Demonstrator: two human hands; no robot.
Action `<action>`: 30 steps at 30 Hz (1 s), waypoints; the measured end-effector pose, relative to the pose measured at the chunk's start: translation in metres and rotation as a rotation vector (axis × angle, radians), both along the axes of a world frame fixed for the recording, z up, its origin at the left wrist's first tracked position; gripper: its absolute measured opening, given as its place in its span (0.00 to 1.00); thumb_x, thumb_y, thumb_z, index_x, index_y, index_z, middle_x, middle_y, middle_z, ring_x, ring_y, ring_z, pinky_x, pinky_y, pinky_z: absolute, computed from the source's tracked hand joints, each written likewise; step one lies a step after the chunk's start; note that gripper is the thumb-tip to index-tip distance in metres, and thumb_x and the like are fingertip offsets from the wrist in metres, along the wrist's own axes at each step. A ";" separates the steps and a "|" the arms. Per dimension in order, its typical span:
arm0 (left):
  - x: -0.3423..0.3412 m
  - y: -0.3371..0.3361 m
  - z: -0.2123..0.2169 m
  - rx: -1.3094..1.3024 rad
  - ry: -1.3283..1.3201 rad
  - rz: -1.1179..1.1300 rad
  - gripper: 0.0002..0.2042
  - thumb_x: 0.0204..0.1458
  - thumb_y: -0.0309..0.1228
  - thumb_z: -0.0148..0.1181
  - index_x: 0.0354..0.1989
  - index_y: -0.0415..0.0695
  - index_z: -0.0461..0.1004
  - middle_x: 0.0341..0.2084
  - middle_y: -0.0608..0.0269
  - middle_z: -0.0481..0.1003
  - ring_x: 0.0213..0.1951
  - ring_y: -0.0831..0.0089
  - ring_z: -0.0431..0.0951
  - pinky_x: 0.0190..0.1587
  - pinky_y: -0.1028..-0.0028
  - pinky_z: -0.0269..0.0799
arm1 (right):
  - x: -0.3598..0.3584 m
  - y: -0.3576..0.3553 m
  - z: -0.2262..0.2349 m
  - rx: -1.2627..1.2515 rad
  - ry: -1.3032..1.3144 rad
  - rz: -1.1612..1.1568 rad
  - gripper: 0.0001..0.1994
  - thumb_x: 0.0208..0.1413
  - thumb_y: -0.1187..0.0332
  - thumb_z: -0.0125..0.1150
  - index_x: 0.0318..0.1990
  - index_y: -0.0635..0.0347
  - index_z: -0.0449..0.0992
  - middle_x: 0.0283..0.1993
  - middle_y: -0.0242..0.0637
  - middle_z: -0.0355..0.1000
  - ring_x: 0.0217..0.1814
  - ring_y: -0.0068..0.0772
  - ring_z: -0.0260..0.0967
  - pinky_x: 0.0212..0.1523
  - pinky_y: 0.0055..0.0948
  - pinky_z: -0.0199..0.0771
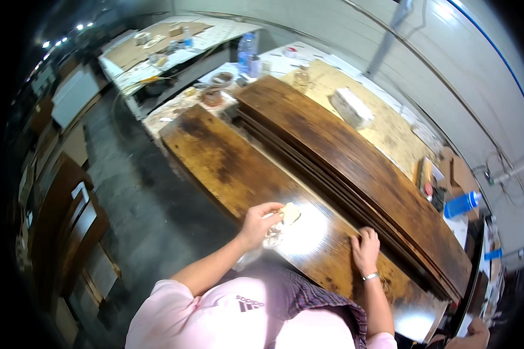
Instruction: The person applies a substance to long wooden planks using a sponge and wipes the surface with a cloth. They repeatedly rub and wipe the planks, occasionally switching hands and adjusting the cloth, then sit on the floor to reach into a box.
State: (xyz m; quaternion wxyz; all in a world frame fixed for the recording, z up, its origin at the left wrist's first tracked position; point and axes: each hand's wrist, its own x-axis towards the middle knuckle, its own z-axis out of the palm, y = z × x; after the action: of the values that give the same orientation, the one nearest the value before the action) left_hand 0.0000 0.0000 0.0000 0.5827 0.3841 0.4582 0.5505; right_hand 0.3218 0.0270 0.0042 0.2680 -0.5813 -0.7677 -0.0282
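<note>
A long brown wooden board with dark stain patches lies slantwise in front of me, shiny where the light hits it. My left hand is closed, pinching a pale yellow pad on the board's surface near its near edge. White crumpled cloth hangs below those fingers. At the board's far edge, my right hand has its fingers curled over the wood, beside a stack of similar dark boards. The fingertips of this hand are partly hidden.
Behind the stack, a white block sits on a yellowish worktop. Bowls and a clear water bottle stand at the far end. A blue bottle is at right. Boards lean at left. Another person's arm shows lower right.
</note>
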 end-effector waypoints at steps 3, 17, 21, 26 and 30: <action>0.037 -0.024 0.012 -0.003 0.014 -0.066 0.14 0.54 0.24 0.63 0.48 0.34 0.78 0.38 0.63 0.79 0.38 0.78 0.78 0.44 0.77 0.73 | -0.008 -0.024 0.037 -0.307 0.447 0.081 0.15 0.51 0.71 0.67 0.47 0.65 0.78 0.35 0.37 0.69 0.34 0.30 0.66 0.35 0.28 0.69; 0.064 -0.007 0.047 0.641 0.764 -0.220 0.14 0.50 0.34 0.66 0.44 0.44 0.81 0.29 0.58 0.78 0.30 0.61 0.80 0.33 0.66 0.76 | -0.037 -0.041 0.057 -0.481 0.647 0.260 0.14 0.44 0.73 0.72 0.40 0.69 0.80 0.35 0.35 0.74 0.37 0.31 0.70 0.39 0.30 0.70; 0.070 0.004 0.022 0.840 1.182 -0.188 0.20 0.47 0.39 0.66 0.49 0.47 0.79 0.48 0.58 0.77 0.50 0.62 0.76 0.53 0.57 0.70 | -0.027 -0.050 0.044 -0.623 1.276 -0.017 0.10 0.53 0.74 0.66 0.42 0.68 0.78 0.36 0.32 0.75 0.30 0.20 0.68 0.31 0.18 0.67; -0.026 0.041 0.015 0.353 1.304 -0.120 0.16 0.51 0.34 0.64 0.49 0.49 0.79 0.52 0.59 0.77 0.57 0.62 0.74 0.62 0.56 0.67 | 0.002 -0.062 -0.007 -0.545 1.465 -0.125 0.08 0.57 0.70 0.64 0.42 0.63 0.77 0.32 0.30 0.75 0.25 0.14 0.66 0.24 0.14 0.63; -0.161 0.042 -0.004 0.336 1.525 0.411 0.11 0.54 0.26 0.61 0.45 0.48 0.79 0.45 0.55 0.79 0.47 0.61 0.81 0.51 0.63 0.78 | -0.006 -0.055 -0.025 -0.538 1.482 -0.092 0.09 0.58 0.70 0.64 0.42 0.63 0.76 0.34 0.30 0.76 0.25 0.14 0.65 0.24 0.15 0.63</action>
State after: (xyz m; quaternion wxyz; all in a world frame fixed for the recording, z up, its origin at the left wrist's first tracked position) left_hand -0.1611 0.0425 -0.0043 -0.0688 0.6445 0.7021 0.2947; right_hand 0.3162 -0.0280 -0.0203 0.5586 -0.5249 -0.3447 0.5419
